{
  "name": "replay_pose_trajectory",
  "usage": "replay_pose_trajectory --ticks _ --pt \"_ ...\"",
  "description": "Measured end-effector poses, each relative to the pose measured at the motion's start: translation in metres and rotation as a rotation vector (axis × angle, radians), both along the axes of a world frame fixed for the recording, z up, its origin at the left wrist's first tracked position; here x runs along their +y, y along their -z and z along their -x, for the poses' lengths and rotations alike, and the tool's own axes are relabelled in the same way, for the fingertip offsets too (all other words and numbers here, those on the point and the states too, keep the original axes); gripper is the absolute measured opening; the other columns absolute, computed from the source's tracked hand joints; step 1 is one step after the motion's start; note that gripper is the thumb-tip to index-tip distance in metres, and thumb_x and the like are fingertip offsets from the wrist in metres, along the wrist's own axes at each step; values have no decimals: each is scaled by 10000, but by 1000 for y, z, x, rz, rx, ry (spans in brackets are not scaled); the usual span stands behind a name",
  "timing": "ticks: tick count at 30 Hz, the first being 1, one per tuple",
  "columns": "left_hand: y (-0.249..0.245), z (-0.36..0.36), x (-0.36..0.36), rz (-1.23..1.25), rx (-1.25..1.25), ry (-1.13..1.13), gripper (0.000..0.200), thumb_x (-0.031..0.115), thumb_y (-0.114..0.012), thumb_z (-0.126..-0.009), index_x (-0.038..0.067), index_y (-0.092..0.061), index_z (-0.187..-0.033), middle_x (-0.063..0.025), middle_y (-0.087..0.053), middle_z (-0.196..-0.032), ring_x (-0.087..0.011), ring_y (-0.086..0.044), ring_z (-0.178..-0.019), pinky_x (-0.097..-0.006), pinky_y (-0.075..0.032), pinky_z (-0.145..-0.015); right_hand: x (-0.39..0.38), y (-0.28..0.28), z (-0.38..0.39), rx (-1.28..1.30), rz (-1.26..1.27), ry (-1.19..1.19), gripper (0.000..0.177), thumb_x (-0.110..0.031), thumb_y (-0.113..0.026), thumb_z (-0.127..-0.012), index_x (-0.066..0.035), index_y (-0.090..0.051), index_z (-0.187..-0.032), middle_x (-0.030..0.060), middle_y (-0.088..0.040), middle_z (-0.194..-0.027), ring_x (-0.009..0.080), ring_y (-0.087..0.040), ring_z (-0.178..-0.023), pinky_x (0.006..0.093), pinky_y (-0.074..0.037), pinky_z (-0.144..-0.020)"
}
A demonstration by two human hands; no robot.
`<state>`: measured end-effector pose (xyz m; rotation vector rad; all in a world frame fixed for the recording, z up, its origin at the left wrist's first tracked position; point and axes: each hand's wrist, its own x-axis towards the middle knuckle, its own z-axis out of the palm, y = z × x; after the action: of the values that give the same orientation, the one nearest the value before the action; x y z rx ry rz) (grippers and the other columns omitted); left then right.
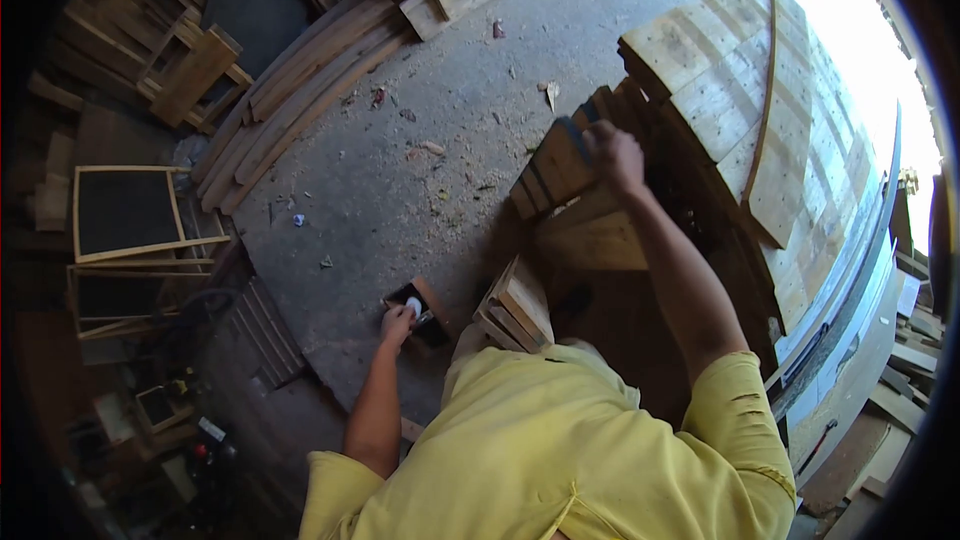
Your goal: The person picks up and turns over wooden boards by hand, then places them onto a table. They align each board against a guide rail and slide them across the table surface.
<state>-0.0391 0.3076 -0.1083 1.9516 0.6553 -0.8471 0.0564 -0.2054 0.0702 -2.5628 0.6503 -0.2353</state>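
My left hand (396, 324) is closed on a small white rounded object (413, 307), whose kind I cannot make out. It is over a small dark open box (434, 332) with a brown wooden side, low beside my left leg. My right hand (616, 158) is curled closed at the upper edge of a stack of wooden boards (556, 166) with dark bands. What its fingers hold, if anything, is hidden. Pale wooden pieces (517, 306) stand upright in front of my body, and a light board (597, 240) lies below my right forearm.
A large slatted wooden panel (735, 90) slopes along the right. Long curved planks (310, 80) lie at the upper left, with framed dark panels (128, 212) beyond. Wood chips litter the concrete floor (400, 165). Scrap wood (885, 440) is piled at the lower right.
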Motion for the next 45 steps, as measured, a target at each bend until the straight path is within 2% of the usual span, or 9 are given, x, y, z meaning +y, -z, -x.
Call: replay_pose_trajectory --ticks 3,11,16,23,31,35,37,41,45 --pt "-2 -2 -27 45 -89 144 299 337 -608 -922 43 -662 -912 -19 -631 -783 -112 -587 -680 -271 -469 -641 -13 -55 46 -61 -274 72 260 -335 -603 -880 -89 -663 -940 169 -688 -927 368 -658 -884 441 -520 -774" --pt "-17 -14 -71 100 -181 354 313 315 -620 -921 14 -673 -987 -29 -628 -783 -118 -585 -732 -284 -469 -690 -41 25 183 0 114 141 244 -312 -656 -844 -100 -661 -964 152 -645 -936 344 -629 -877 459 -488 -739" --pt "-19 -23 -76 135 -226 355 320 326 -629 -918 20 -674 -1003 -39 -646 -843 -122 -592 -793 -275 -464 -730 3 48 213 128 278 191 571 -331 -708 -785 -115 -492 -1267 165 -601 -1122 372 -577 -1040 486 -438 -866" --pt "-63 -36 -122 251 -117 322 366 348 -565 -959 62 -599 -1185 -55 -663 -1126 -167 -632 -1003 -304 -489 -831 60 61 182 260 28 -27 380 -287 -715 -765 -64 -574 -1038 165 -657 -1001 358 -634 -921 480 -498 -775" --pt "-104 -58 -159 591 102 -19 589 506 -575 -918 31 -520 -1263 -126 -605 -1231 -214 -626 -1022 -348 -507 -843 76 -77 167 2 -285 -318 227 -222 -685 -801 -80 -639 -971 186 -662 -795 385 -646 -782 458 -516 -685" --pt "-145 -94 -170 626 196 -457 732 600 -555 -888 6 -471 -1306 -161 -571 -1262 -300 -570 -1140 -417 -486 -951 50 -126 208 -179 -118 -827 505 -134 -747 -671 -97 -623 -1159 78 -652 -1185 281 -636 -1067 402 -526 -849" --pt "-158 -109 -163 1240 171 -479 579 430 -613 -905 20 -479 -1292 -125 -568 -1240 -255 -572 -1119 -387 -509 -893 48 -139 218 -216 -31 -887 507 -103 -728 -681 -118 -621 -1177 57 -649 -1200 264 -616 -1114 415 -502 -909" --pt "-146 -122 -156 1085 -205 -449 556 60 -637 -817 52 -446 -1340 -96 -565 -1228 -250 -556 -1150 -400 -508 -938 38 -111 241 -192 136 -790 534 -8 -666 -700 -177 -620 -1204 18 -629 -1245 256 -550 -1222 490 -382 -1068" --pt "-175 -111 -163 1245 -325 -378 497 35 -582 -857 29 -453 -1338 -108 -559 -1283 -258 -547 -1195 -400 -465 -1015 35 -96 250 -28 177 -703 520 37 -641 -685 -153 -644 -1168 61 -580 -1303 285 -469 -1289 529 -305 -1098"
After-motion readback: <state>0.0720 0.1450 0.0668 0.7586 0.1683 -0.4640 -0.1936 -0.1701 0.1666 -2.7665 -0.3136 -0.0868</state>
